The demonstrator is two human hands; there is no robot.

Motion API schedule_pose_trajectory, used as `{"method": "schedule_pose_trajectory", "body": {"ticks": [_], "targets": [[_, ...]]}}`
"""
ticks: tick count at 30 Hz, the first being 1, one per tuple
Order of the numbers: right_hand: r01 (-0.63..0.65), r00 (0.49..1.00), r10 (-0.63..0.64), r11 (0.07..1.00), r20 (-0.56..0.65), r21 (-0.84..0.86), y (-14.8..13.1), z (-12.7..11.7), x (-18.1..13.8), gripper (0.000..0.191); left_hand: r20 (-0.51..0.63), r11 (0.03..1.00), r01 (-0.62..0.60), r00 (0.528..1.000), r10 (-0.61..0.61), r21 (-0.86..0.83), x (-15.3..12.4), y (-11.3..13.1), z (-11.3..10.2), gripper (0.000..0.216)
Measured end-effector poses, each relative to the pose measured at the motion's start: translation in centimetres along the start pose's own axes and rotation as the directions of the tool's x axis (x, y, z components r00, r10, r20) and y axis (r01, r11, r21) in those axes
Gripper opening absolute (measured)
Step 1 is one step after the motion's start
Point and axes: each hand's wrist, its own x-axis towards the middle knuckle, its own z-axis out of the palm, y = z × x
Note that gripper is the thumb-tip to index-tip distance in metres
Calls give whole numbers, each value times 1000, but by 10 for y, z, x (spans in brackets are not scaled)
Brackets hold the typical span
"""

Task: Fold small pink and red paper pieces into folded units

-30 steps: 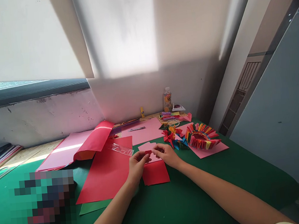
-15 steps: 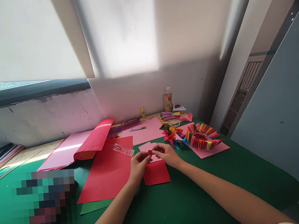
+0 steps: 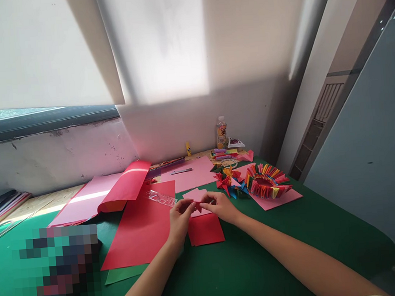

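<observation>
A small red folded paper piece (image 3: 197, 206) is pinched at both ends by the left hand (image 3: 180, 217) and right hand (image 3: 220, 206), just above a red paper stack (image 3: 206, 230) on the green table (image 3: 261, 261). A pink scrap (image 3: 195, 194) is seen just behind it. A clear ruler (image 3: 161, 198) is laid on a large red sheet (image 3: 140, 227) to the left, and a colourful folded ring (image 3: 267, 181) is set well to the right.
</observation>
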Motion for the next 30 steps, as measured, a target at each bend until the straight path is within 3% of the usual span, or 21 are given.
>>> {"method": "schedule_pose_trajectory", "body": {"ticks": [7, 15, 24, 30], "targets": [[7, 999, -10, 998, 47, 57, -2, 0, -1, 18, 19, 1000, -10, 1000, 10, 27, 0, 3, 0, 23], [-41, 999, 40, 968, 8, 246, 11, 1, 3, 23, 135, 1000, 13, 991, -14, 14, -3, -3, 1, 20], [17, 1000, -12, 980, -28, 201, 6, 0, 3, 19, 141, 950, -184, 978, 153, 250, -5, -10, 2, 17], [6, 1000, -7, 981, 3, 192, 5, 0, 1, 18, 175, 928, -229, 967, 183, 293, -5, -6, 2, 17]]}}
